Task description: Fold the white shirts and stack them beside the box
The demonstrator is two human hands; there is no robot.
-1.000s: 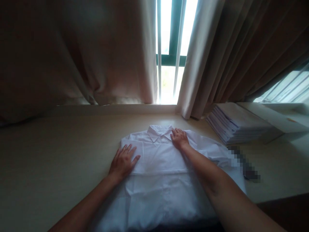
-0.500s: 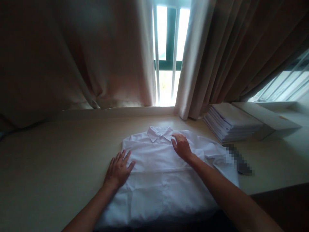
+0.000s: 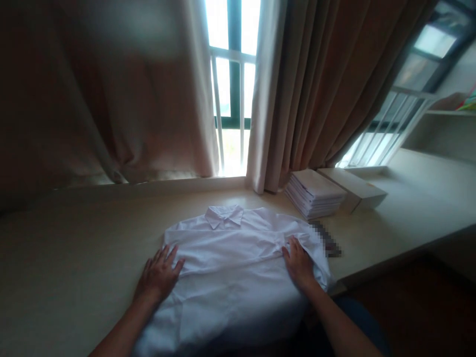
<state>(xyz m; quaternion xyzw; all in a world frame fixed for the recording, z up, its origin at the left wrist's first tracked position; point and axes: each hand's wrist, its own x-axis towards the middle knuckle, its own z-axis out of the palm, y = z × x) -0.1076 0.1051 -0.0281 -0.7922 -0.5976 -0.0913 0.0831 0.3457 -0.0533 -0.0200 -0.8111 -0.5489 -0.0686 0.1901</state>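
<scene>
A white collared shirt (image 3: pixel 230 277) lies spread on the table, its collar (image 3: pixel 224 216) at the far side and its near end hanging toward me. My left hand (image 3: pixel 159 274) rests flat on the shirt's left edge, fingers spread. On the right side my right hand (image 3: pixel 298 261) lies on the cloth near the sleeve, thumb apart from the fingers. Small wrinkles run across the fabric beside it. The right fingertips are partly lost against the folds.
A stack of folded white cloth (image 3: pixel 316 193) stands at the back right, next to a pale box (image 3: pixel 355 191). A blurred-out dark item (image 3: pixel 327 239) lies right of the shirt. Curtains (image 3: pixel 290 99) hang behind the table (image 3: pixel 85 248).
My right hand has moved from beside the collar down and outward to the shirt's right side. My left hand stays on the left edge. The view has turned right.
</scene>
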